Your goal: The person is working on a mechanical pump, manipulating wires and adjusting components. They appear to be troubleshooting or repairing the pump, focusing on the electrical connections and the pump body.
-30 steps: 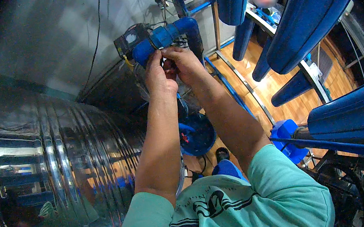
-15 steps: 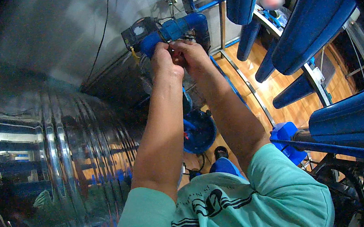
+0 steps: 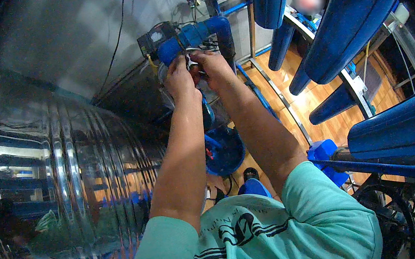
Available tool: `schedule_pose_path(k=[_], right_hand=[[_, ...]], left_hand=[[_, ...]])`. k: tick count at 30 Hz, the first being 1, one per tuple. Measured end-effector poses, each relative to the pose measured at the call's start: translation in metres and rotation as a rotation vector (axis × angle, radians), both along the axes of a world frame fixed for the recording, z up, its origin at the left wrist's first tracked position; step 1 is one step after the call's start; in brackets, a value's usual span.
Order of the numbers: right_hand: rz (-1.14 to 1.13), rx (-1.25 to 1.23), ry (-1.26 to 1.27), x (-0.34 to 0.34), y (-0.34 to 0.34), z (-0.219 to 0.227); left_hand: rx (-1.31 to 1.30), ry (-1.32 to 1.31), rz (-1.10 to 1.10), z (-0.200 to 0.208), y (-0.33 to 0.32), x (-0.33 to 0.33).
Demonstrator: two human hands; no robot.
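Both arms reach forward to the blue pipe [image 3: 190, 36] joined to a dark box-shaped unit [image 3: 156, 36] on the wall side. My left hand [image 3: 180, 78] is closed just below the pipe, its fingers pinched near a thin dark strip [image 3: 186, 58] that hangs from it. Beside it, my right hand [image 3: 213, 67] is also closed, with bent fingers turned toward the left. A small white piece [image 3: 191, 62] shows between the hands. The fingers hide most of what they grip, so I cannot make out its kind.
A shiny ribbed metal tank [image 3: 68, 184] fills the left. Large blue cylinders [image 3: 353, 21] hang on a metal frame at the right. Under my arms is a round blue tub [image 3: 226, 153]; a blue container [image 3: 326, 153] stands right of it. Another person [image 3: 308, 1] is at the back.
My hands have come slightly lower and a little apart, and the dark strip and white piece now show between them. The view has shifted slightly.
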State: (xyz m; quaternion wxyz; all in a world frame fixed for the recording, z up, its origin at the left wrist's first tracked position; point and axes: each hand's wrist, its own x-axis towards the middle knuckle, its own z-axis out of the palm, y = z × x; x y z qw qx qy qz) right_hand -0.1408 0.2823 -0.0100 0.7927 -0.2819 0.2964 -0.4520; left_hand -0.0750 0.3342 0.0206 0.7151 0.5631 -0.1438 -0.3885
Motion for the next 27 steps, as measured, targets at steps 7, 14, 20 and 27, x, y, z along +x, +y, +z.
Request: schedule_pose_path(k=[7, 14, 20, 27], right_hand=[[-0.046, -0.145, 0.019, -0.004, 0.002, 0.003], [-0.037, -0.135, 0.088, -0.001, -0.001, 0.008], [-0.064, -0.204, 0.132, -0.007, -0.006, -0.002], [-0.048, -0.417, 0.402, -0.015, -0.007, -0.002]], left_hand=[[0.012, -0.012, 0.024, 0.008, -0.019, 0.001], [0.034, -0.205, 0.056, -0.002, -0.026, 0.003], [0.063, -0.035, -0.022, 0.003, -0.019, -0.004], [-0.023, 0.35, -0.143, -0.011, -0.007, 0.011]])
